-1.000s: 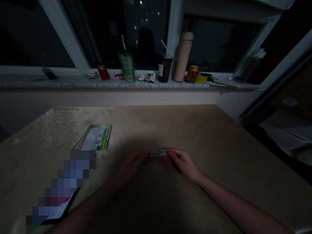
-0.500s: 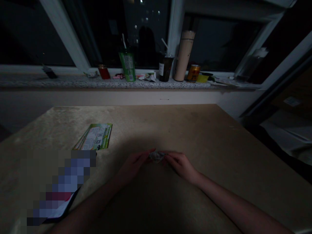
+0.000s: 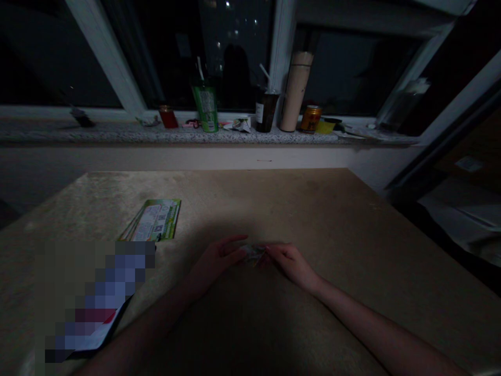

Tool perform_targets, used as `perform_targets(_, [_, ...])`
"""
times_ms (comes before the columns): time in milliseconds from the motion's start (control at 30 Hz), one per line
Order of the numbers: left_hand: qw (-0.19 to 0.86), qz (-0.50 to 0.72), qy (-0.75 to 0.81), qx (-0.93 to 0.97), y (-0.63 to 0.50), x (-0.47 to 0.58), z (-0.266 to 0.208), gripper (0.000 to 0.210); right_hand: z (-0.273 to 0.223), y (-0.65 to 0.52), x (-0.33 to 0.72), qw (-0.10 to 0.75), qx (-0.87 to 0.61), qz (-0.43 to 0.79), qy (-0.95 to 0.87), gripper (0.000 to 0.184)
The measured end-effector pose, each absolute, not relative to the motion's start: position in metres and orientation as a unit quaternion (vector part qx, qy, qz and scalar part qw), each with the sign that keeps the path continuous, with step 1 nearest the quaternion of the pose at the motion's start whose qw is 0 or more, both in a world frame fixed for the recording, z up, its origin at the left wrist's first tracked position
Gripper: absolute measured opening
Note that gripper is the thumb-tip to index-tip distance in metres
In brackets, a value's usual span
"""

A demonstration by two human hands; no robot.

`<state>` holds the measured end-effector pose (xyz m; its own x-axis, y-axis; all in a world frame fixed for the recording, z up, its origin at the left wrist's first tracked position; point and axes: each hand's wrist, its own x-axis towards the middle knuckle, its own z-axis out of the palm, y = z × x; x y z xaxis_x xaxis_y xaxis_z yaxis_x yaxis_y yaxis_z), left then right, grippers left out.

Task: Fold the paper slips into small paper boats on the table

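A small crumpled, greyish see-through wrapper (image 3: 253,254) is just above or on the table between my hands; dimness blurs its detail. My right hand (image 3: 291,265) pinches its right side between thumb and fingers. On the other side, my left hand (image 3: 215,261) has its index finger stretched out and apart from the thumb. The left thumb tip lies against or right beside the wrapper's left edge; I cannot tell if it touches.
The brown table (image 3: 313,209) lies in shadow. Green-and-white printed cards (image 3: 156,219) and a blurred-out phone-like device (image 3: 105,297) lie at left. Along the granite sill (image 3: 129,134) stand a green cup (image 3: 206,107), a dark cup (image 3: 266,109), a tall flask (image 3: 296,91) and a gold can (image 3: 311,119).
My left index finger has lifted away from the thumb, and the left hand has opened a little. The wrapper is slightly turned; my right hand keeps its pinch in nearly the same place.
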<state>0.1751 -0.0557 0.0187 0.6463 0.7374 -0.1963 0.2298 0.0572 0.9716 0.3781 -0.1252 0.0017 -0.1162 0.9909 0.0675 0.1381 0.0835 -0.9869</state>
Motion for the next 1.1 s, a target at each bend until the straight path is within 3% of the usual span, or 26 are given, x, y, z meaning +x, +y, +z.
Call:
perform_targets(333, [0.652,0.228,0.359,0.628,-0.053,0.174,0.013,0.044,0.003,-0.123,0.376,0.509,-0.454,0.529,-0.505,0.038])
perform_targets(1100, [0.723,0.286,0.341,0.529,-0.055,0.179,0.01,0.037,-0.003,-0.12,0.376,0.567,-0.425,0.58,-0.401,0.031])
